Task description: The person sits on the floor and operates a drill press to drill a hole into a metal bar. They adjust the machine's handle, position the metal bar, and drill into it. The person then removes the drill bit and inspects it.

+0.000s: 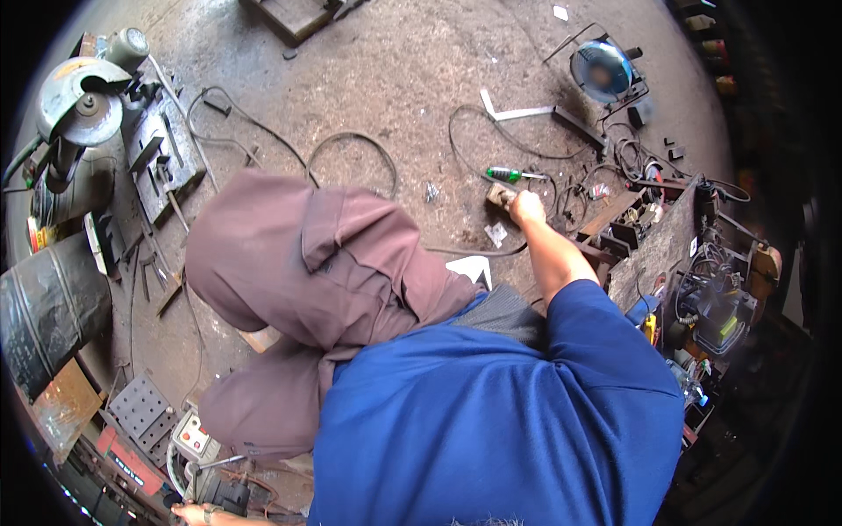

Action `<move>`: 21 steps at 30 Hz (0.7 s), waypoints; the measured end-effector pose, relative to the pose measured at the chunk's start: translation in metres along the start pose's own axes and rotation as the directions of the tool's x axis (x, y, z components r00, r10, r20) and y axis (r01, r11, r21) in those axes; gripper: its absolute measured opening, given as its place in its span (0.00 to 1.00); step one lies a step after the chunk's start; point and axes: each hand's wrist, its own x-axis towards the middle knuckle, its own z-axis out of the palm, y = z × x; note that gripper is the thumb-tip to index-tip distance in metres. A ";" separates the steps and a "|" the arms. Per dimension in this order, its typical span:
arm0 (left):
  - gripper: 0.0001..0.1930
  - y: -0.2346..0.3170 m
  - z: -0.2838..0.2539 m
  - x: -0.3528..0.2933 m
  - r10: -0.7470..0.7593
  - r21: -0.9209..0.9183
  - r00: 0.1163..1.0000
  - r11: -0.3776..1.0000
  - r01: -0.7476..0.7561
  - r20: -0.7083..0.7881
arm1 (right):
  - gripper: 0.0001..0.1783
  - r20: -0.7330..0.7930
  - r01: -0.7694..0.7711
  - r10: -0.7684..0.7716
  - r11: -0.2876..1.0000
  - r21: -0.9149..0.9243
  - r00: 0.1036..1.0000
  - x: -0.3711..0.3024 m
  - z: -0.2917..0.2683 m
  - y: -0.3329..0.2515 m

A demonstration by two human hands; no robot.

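Stretched forward to the right, my right hand (pixel 527 209) is closed on a small tan block-like piece (pixel 501 195) low over the floor; the fingers partly cover it, and its exact kind does not show. Just beyond it lies a screwdriver (pixel 514 174) with a green and black handle. A crumpled white scrap (pixel 496 234) rests nearer to me. At the lower left rim, my left hand (pixel 191 515) is curled beside a metal lever (pixel 195 482) on a dark machine (pixel 230 497). What its fingers hold is too small to make out.
A cut-off saw (pixel 88 110) stands far left above a dark drum (pixel 54 307). Cables (pixel 351 138) loop over the concrete floor. A blue round fan (pixel 602 70) stands far right, near an angled metal bar (pixel 517 112). Cluttered metal trays (pixel 636 219) line my right side.
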 end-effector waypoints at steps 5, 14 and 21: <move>0.25 -0.020 -0.006 0.004 -0.035 -0.085 0.998 0.996 0.039 0.052 | 0.19 0.010 0.033 -0.033 0.999 -0.017 0.999 0.013 0.013 0.003; 0.30 0.000 -0.001 -0.031 -0.074 -0.099 0.997 0.992 0.075 0.018 | 0.21 0.013 0.043 -0.042 0.996 -0.077 0.999 0.024 0.029 0.002; 0.34 -0.004 -0.019 -0.019 -0.056 -0.057 0.993 0.997 0.050 -0.108 | 0.20 0.049 0.118 -0.112 0.984 -0.131 0.992 0.017 0.028 -0.024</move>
